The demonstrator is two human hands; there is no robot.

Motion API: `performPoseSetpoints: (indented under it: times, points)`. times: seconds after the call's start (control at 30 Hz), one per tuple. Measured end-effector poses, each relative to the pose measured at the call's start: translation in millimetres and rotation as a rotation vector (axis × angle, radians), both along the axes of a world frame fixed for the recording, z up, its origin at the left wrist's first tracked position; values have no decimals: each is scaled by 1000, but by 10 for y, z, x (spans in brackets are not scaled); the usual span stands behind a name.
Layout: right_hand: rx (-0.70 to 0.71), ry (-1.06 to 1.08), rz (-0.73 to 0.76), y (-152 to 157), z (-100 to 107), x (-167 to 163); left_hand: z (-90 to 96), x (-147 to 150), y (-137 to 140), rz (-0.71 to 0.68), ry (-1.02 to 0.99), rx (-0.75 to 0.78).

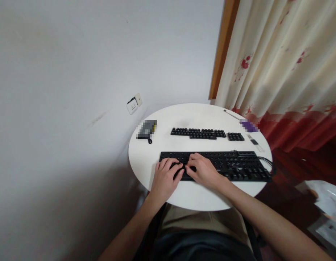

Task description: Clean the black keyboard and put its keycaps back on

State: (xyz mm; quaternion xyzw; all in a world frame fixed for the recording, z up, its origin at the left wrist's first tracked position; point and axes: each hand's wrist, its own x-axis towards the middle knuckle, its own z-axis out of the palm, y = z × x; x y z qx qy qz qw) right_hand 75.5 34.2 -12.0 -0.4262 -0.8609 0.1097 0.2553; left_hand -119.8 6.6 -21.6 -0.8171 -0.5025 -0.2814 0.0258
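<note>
A black full-size keyboard lies near the front of a round white table, with some of its key places looking bare. My left hand rests on its left part, fingers spread over the keys, thumb and index tips a little apart. Close beside it, my right hand is bent over the keyboard, its thumb and fingertips drawn together. Whatever is between those fingertips is too small to make out. Behind the keyboard, black keycaps stand in rows, and a smaller block of keycaps sits to their right.
A blurred-out grey item with a black loop lies at the table's left. On the right are a blurred-out purple item, a small black-and-clear object and the keyboard's cable. A wall socket and curtains border the table.
</note>
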Motion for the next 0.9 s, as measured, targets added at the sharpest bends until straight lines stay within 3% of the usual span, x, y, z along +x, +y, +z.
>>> performPoseSetpoints:
  times: [0.9]
  points:
    - [2, 10, -15, 3, 1, -13, 0, 16, 9, 2, -9, -8]
